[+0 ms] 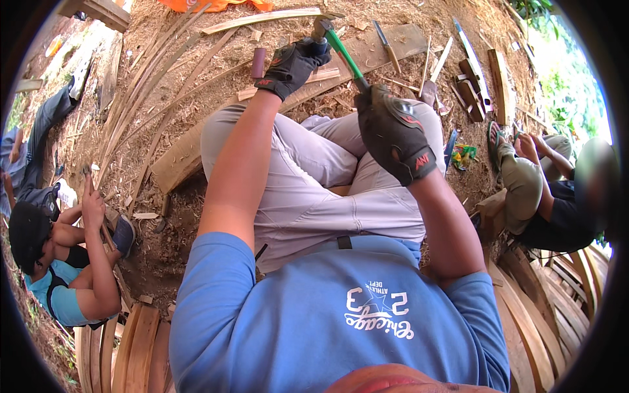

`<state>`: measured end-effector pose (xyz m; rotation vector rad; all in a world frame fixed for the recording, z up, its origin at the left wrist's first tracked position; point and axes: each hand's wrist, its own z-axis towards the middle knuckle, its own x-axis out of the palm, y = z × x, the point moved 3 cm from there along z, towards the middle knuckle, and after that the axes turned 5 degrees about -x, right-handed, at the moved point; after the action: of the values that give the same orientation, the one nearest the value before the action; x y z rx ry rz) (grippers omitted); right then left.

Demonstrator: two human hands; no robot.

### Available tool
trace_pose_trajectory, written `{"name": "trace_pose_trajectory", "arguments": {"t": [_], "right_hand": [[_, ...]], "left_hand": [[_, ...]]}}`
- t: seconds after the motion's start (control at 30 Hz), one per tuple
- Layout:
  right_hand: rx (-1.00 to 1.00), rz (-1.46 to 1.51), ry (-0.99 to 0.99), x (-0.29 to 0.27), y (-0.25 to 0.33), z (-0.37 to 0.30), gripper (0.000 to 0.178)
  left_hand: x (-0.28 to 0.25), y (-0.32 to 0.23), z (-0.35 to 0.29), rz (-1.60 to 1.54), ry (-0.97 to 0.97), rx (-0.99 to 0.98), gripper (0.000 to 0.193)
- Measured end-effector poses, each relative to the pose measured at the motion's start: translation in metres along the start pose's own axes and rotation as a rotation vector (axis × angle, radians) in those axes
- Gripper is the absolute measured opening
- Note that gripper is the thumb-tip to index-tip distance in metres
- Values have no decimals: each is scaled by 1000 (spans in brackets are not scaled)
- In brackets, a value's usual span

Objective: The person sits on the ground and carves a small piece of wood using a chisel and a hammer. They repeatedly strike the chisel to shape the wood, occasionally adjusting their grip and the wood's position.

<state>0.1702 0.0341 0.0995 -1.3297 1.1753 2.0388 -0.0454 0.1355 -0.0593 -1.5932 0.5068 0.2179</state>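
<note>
My right hand (pixel 391 134), in a dark padded work glove, is wrapped round the green handle of a hammer (pixel 345 56). The hammer's grey head lies at the far end, right by the fingers of my left hand (pixel 293 67). That left hand is gloved too, with its fingers curled closed. What they hold, if anything, is hidden by the glove and the hammer head. Beneath both hands a wide wooden plank (pixel 393 47) slants across the ground past my crossed legs. A short purple cylinder (pixel 259 63) stands beside my left wrist.
A knife (pixel 387 47) lies on the plank, with another blade (pixel 438 71) farther right. Dark wooden blocks (pixel 469 92) sit beside a long metal tool (pixel 473 62). People (pixel 72 262) sit left and right (pixel 547 183). Shavings cover the ground; timber strips (pixel 134 347) lie behind me.
</note>
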Motion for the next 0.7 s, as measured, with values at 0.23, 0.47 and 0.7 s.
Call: {"name": "trace_pose_trajectory", "arguments": {"t": [0.23, 0.47, 0.7], "right_hand": [[42, -23, -337, -61, 55, 31, 27], [182, -73, 133, -22, 29, 15, 21], [173, -87, -208, -19, 37, 8, 19]], "left_hand": [[-6, 20, -9, -70, -6, 8, 79], [-8, -2, -8, 6, 52, -41, 84], [-2, 7, -5, 4, 69, -67, 96]]}}
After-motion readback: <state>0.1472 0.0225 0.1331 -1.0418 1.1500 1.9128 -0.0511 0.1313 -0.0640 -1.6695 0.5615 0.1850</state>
